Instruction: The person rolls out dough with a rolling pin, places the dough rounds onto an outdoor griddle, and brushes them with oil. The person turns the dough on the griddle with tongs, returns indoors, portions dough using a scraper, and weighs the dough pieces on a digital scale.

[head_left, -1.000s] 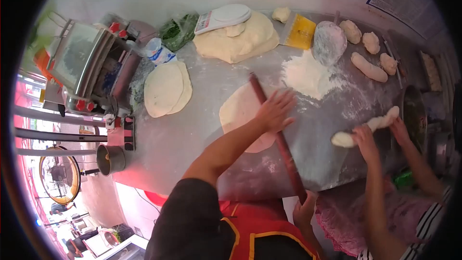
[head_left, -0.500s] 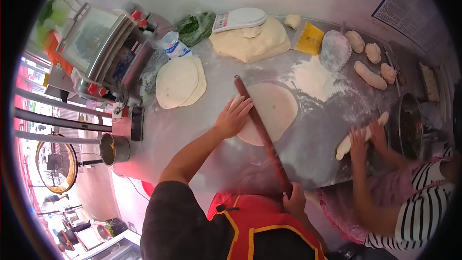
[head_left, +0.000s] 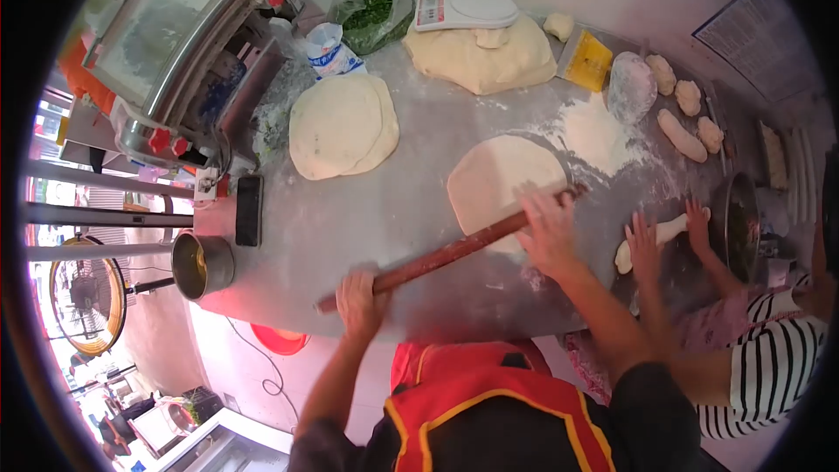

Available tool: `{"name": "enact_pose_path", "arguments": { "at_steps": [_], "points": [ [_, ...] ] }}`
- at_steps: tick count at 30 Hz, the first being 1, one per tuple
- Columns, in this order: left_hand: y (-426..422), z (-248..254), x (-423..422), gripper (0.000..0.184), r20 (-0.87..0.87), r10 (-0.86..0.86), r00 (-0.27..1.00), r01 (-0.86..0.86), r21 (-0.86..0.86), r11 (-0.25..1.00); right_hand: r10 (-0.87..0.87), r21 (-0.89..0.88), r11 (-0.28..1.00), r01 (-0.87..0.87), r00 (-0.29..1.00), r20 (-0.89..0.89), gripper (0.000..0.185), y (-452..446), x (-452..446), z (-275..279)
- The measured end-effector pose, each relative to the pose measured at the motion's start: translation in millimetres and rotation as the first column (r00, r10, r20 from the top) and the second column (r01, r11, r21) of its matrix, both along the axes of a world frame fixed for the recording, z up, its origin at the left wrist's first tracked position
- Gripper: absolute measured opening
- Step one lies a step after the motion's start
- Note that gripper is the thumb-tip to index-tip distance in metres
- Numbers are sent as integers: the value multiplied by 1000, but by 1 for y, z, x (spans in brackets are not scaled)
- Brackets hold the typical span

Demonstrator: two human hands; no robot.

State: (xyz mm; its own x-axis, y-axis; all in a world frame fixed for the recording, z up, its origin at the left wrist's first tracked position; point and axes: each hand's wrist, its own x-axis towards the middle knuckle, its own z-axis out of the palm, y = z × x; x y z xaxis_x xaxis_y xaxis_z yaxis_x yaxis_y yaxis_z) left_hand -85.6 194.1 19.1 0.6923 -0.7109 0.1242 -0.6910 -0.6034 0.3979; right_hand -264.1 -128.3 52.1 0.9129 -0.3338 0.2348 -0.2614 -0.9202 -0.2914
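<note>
A long reddish-brown rolling pin (head_left: pixel 450 255) lies slantwise across the near part of a thin round dough sheet (head_left: pixel 502 177). My left hand (head_left: pixel 360 304) is closed round the pin's lower left end, off the dough near the table's front edge. Toward the upper right end, my right hand (head_left: pixel 548 232) grips the pin with its fingers over the top, above the sheet's right side. Beyond the sheet, to the right, is a patch of white flour (head_left: pixel 597 135).
At right, another person's hands (head_left: pixel 647 240) work a dough strip (head_left: pixel 669 229) beside a metal bowl (head_left: pixel 741 227). Stacked dough rounds (head_left: pixel 336 131), a large dough mass (head_left: pixel 481 61) under a white scale (head_left: pixel 468 10), a phone (head_left: pixel 249 210) and a metal pot (head_left: pixel 202 264) stand around.
The rolling pin has swung round, its near end now at the left. My left hand has moved from the sheet's left side to the near left; my right hand has moved up over the dough.
</note>
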Motion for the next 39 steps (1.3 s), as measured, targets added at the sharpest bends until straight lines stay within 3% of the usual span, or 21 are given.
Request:
{"name": "enact_pose_path", "arguments": {
  "at_steps": [2, 4, 7, 10, 11, 13, 14, 15, 16, 18, 20, 22, 24, 28, 30, 31, 32, 34, 35, 38, 39],
  "points": [
    [5, 1, 3, 41, -20, 65, 998, -65, 9, 998, 29, 77, 996, -35, 997, 74, 62, 0, 48, -45],
    [0, 5, 26, 46, -23, 142, 990, -141, 35, 989, 43, -62, 997, -39, 998, 50, 60, -23, 119, -63],
    [1, 10, 81, 54, -4, 211, 978, -210, 68, 975, 6, -153, 988, 15, 991, 132, 55, -50, 239, -52],
    [1, 11, 109, 58, 34, 211, 977, -212, 22, 977, 115, -193, 979, -71, 966, 231, 55, -56, 274, -46],
    [1, 13, 107, 59, 22, 208, 978, -208, 41, 977, 152, -208, 973, -103, 959, 240, 55, -57, 274, -45],
    [12, 13, 84, 60, -15, 174, 985, -172, 85, 981, 212, -238, 953, -189, 974, 74, 55, -38, 212, -31],
    [20, 7, 66, 60, -21, 145, 989, -142, 87, 986, 100, -80, 992, -94, 992, 79, 55, -28, 172, -43],
    [25, 4, 54, 60, -27, 120, 992, -117, 90, 989, 130, -99, 987, -127, 991, 21, 58, -18, 127, -45],
    [27, 6, 46, 58, -56, 118, 991, -113, 91, 989, 78, 16, 997, -77, 994, -80, 61, -3, 92, -33],
    [25, 8, 36, 56, -103, 110, 989, -101, 89, 991, 103, 40, 994, -101, 992, -70, 60, -2, 79, -36],
    [22, 4, 54, 57, -97, 105, 990, -101, 53, 993, 181, -214, 956, -201, 977, -112, 55, -25, 128, -54],
    [9, 4, 80, 55, -86, 126, 988, -127, -4, 992, 72, -129, 989, -78, 996, -52, 53, -37, 204, -43],
    [-4, 6, 97, 53, -64, 144, 987, -144, 5, 990, 88, -220, 973, -77, 995, 39, 54, -56, 251, -48],
    [5, 1, 62, 52, -22, 76, 997, -76, 27, 997, 107, -185, 976, -118, 992, -72, 54, -33, 144, -48],
    [11, 1, 28, 54, -56, 20, 998, -19, 32, 999, 95, 82, 992, -92, 995, -36, 50, -14, 56, -43],
    [11, 5, 11, 55, -80, 6, 997, -2, 45, 999, 74, 90, 993, -72, 997, -17, 48, -9, 35, -38],
    [11, 9, -3, 55, -106, -5, 994, 12, 62, 998, 55, 103, 993, -55, 999, 2, 45, -7, 22, -36],
    [17, 8, -5, 57, -86, -43, 995, 45, 24, 999, 108, -226, 968, -109, 994, -17, 41, -32, 55, -51],
    [15, 8, -2, 56, -105, -51, 993, 51, 1, 999, 52, -121, 992, -36, 989, 137, 44, -36, 86, -39],
    [10, 11, -8, 54, -82, -68, 994, 69, 13, 998, 32, -57, 998, -27, 994, 101, 43, -29, 73, -48],
    [8, 5, -20, 53, -69, -73, 995, 75, 24, 997, -12, -46, 999, 10, 1000, -27, 47, -21, 44, -45]
  ]
}}
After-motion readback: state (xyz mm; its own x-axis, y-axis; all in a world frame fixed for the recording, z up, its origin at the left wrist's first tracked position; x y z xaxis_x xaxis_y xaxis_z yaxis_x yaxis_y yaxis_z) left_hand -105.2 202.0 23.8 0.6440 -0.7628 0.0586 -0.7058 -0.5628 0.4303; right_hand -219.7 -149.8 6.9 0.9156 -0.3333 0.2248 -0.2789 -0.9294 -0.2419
